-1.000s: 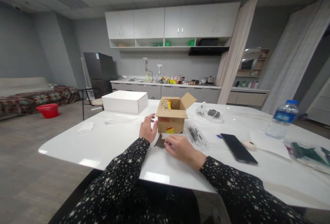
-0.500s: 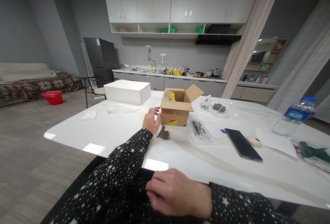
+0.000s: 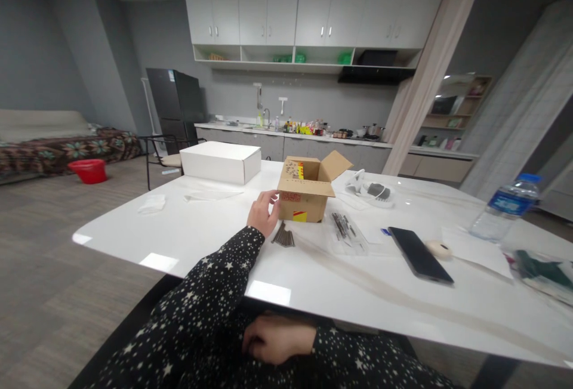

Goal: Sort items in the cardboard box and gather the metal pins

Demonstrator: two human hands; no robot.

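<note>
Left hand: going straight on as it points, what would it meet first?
The left hand would most likely meet the cardboard box first, at its near left side; whether they already touch is unclear.

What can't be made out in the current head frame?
Bottom of the cardboard box: head view, hidden by the front flap and walls.
Right hand: head view, its own back hides the palm, so whether it holds anything is unclear.
Left hand: head view, contact with the box too small to settle.
Metal pieces beside the box: head view, too small and blurred to count.
Bagged green item: head view, cut off by the right edge.
</note>
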